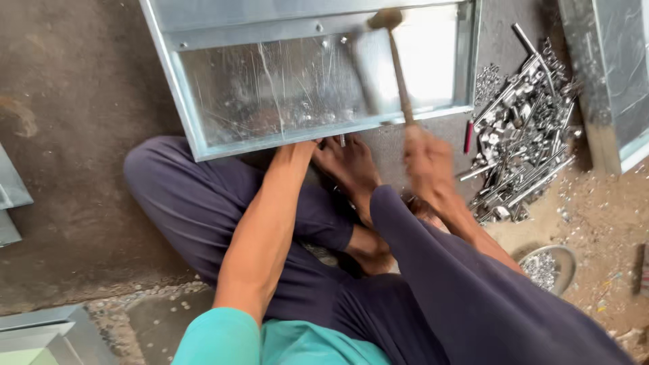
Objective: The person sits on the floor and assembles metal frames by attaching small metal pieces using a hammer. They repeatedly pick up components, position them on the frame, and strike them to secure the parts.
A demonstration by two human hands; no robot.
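- Floor (74,101): one bare concrete surface, carrying everything in view; sandy and strewn with small metal bits at the right.
- Sheet-metal tray (297,88): one, galvanised, with folded rims, lying flat on the floor before the seated person. Its top is cut off by the frame edge; its long axis runs left to right, slightly tilted, and its near rim faces the person's feet.
- Further sheet-metal pieces: one at the right edge (615,74), two at the left edge (10,196), one at the lower left corner (40,334); all are cut off by the frame.
- Pile of metal rods and fittings (524,142): one heap to the right of the tray; the single parts are too many and too tangled to count.
- Hammer (399,67): one, with a wooden handle, blurred. Its long axis is near upright in the view, the head up over the tray's far rim, the handle end down in the right hand.
- Right hand (427,162): closed around the hammer's handle end, just right of the tray's near corner; blurred.
- Left hand (307,145): at the tray's near rim, largely hidden under it; grip cannot be told.
- Round dish (551,267): one, holding small metal pieces, partly hidden by the right leg.
- Red marker-like stick (468,137): one, beside the pile.
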